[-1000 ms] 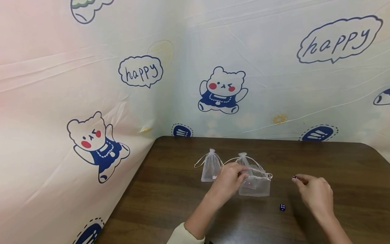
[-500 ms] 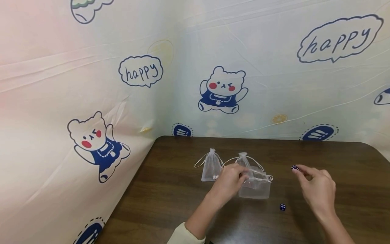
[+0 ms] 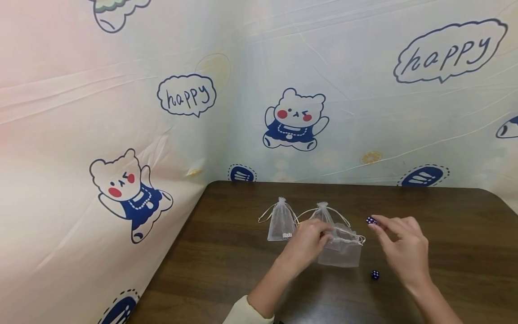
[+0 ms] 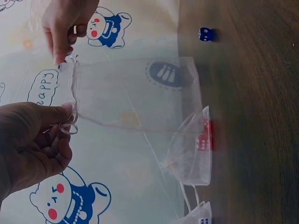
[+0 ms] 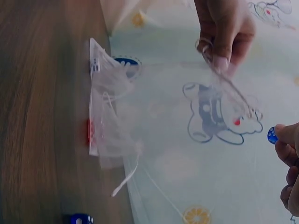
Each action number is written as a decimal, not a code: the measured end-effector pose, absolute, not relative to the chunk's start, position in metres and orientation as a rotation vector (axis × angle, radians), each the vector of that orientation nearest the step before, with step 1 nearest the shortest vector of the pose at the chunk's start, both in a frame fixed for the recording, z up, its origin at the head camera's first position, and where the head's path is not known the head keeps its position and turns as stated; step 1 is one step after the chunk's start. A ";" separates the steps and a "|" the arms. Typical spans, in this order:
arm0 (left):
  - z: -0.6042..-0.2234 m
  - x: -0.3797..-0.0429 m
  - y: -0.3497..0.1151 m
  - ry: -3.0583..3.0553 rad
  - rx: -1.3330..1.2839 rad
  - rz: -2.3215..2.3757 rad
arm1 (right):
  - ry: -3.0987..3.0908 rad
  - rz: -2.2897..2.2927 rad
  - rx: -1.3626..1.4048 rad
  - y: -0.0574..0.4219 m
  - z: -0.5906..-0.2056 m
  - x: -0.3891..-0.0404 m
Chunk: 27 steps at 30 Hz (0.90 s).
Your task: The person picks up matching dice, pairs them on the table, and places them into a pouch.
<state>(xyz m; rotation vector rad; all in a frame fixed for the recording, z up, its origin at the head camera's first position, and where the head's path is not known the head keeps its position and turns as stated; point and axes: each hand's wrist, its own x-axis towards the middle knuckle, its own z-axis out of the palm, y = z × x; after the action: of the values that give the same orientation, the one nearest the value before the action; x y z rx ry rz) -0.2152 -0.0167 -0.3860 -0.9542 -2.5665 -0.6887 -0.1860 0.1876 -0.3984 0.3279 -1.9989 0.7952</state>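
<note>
My left hand (image 3: 306, 239) pinches the rim of a sheer white drawstring pouch (image 3: 340, 257), which hangs from the fingers. In the left wrist view the hanging pouch (image 4: 135, 93) looks flat, with nothing seen inside. Between thumb and fingertips of my right hand (image 3: 404, 254) is a blue die (image 3: 371, 220) with white dots, to the right of the pouch's mouth. A second blue die (image 3: 375, 274) lies on the table below. Behind the hanging pouch stands a tied pouch (image 4: 189, 161) with red dice (image 4: 204, 135) in it.
Another tied pouch (image 3: 279, 220), with white dice (image 3: 287, 235) at its bottom, stands on the left. The dark wooden table (image 3: 214, 270) meets a printed cloth backdrop (image 3: 356, 112) at its back and left edges.
My right hand has moved left and slightly up with the blue die, closer to the hanging pouch. The left hand and pouch have shifted only slightly right. The other die stays put.
</note>
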 end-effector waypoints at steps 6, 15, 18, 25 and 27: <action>-0.386 -0.214 -0.015 -2.594 -0.957 -0.687 | -2.043 0.815 0.396 0.176 -0.398 -0.185; -0.388 -0.212 -0.011 -2.623 -0.968 -0.699 | -1.982 0.784 0.524 0.165 -0.407 -0.186; -0.389 -0.212 -0.010 -2.603 -0.987 -0.675 | -1.974 0.779 0.573 0.164 -0.409 -0.188; -0.390 -0.212 -0.008 -2.568 -1.012 -0.675 | -1.976 0.789 0.599 0.162 -0.406 -0.187; -0.390 -0.212 -0.009 -2.571 -1.013 -0.668 | -1.978 0.794 0.581 0.164 -0.404 -0.185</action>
<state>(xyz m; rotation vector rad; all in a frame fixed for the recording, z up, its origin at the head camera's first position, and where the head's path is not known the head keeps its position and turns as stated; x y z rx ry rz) -0.2118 -0.0085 -0.3896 -1.0132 -2.5713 -0.6683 -0.1852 0.1635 -0.4042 0.5810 -1.9783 0.7935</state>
